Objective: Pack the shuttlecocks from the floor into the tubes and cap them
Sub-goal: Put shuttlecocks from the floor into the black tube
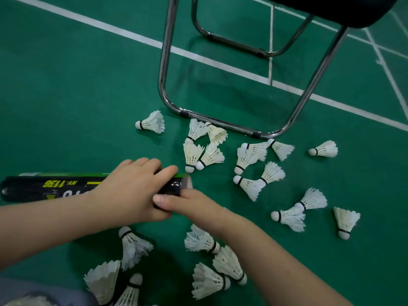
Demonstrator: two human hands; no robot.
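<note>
A black shuttlecock tube (55, 187) with yellow print lies level on the green floor, its mouth pointing right. My left hand (132, 188) grips the tube from above near that mouth. My right hand (194, 206) is at the mouth, with its thumb pressed on the tube wall and its fingers hidden behind the end. Something pale (188, 181) shows at the rim; I cannot tell what it is. Several white feather shuttlecocks lie scattered on the floor, among them one far left (152, 122), one far right (324, 149) and a cluster under my arms (212, 281).
A chrome chair frame (220, 123) stands just beyond the shuttlecocks, with its black seat (342, 9) at the top right. White court lines (110, 29) cross the green floor. A grey garment (33, 290) fills the bottom left corner.
</note>
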